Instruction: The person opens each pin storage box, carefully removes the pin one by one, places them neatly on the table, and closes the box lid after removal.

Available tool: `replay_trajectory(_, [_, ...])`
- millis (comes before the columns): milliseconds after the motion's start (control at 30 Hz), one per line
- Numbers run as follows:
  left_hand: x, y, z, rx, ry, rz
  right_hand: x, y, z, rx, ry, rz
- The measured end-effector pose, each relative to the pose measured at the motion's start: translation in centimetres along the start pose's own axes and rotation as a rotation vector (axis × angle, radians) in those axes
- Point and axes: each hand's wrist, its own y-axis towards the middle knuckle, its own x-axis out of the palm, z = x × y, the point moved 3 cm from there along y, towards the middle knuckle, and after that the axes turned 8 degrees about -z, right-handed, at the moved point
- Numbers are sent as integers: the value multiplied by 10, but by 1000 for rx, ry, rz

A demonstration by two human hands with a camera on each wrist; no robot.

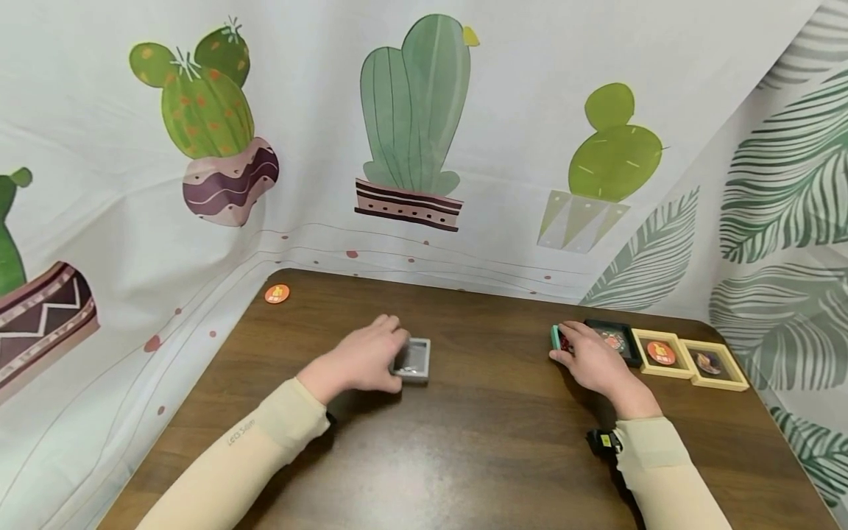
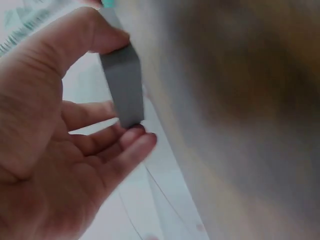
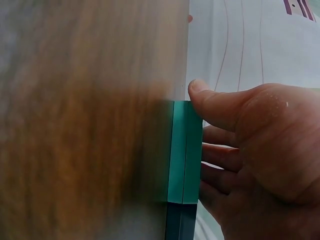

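My left hand point(image 1: 367, 357) grips a small grey square display frame point(image 1: 416, 361) with a clear middle, left of the table's centre. In the left wrist view the thumb lies on one edge of the grey frame point(image 2: 125, 85) and the fingertips on the opposite edge. At the right, my right hand point(image 1: 589, 357) holds a teal display frame point(image 1: 555, 337), covering most of it. The right wrist view shows the thumb at a corner of the teal frame point(image 3: 184, 152), the fingers behind it. Directly beside it lies a black display frame point(image 1: 636, 353) with a round, colourful piece inside.
Two cream display frames continue the row rightward: one holds an orange round sticker point(image 1: 661, 353), the other a dark figure point(image 1: 707, 362). Another orange sticker point(image 1: 277, 294) is at the brown table's point(image 1: 424, 434) far left corner. A cactus-print cloth point(image 1: 510, 110) hangs behind.
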Motion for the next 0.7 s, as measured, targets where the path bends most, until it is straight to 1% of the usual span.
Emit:
replay_trajectory(100, [-3, 2, -34, -42, -7, 27, -1, 0, -1, 0, 3, 0])
replay_trajectory(200, [-5, 1, -69, -97, -19, 32, -1, -1, -1, -2, 3, 2])
replay_trajectory(300, [-6, 0, -104, -144, -30, 21, 0, -1, 0, -2, 5, 5])
replay_trajectory(433, [-10, -6, -145, -207, -55, -23, 1, -1, 0, -4, 8, 5])
replay_trajectory(500, [-13, -10, -162, -231, -70, -48, 1, -2, 0, -7, 10, 4])
replay_trajectory(567, [-16, -14, -174, -264, -78, -67, 1, -1, 0, -9, 13, 7])
replay_trajectory(700, [-21, -20, -191, -297, -84, -79, -1, 0, 1, -10, 14, 13])
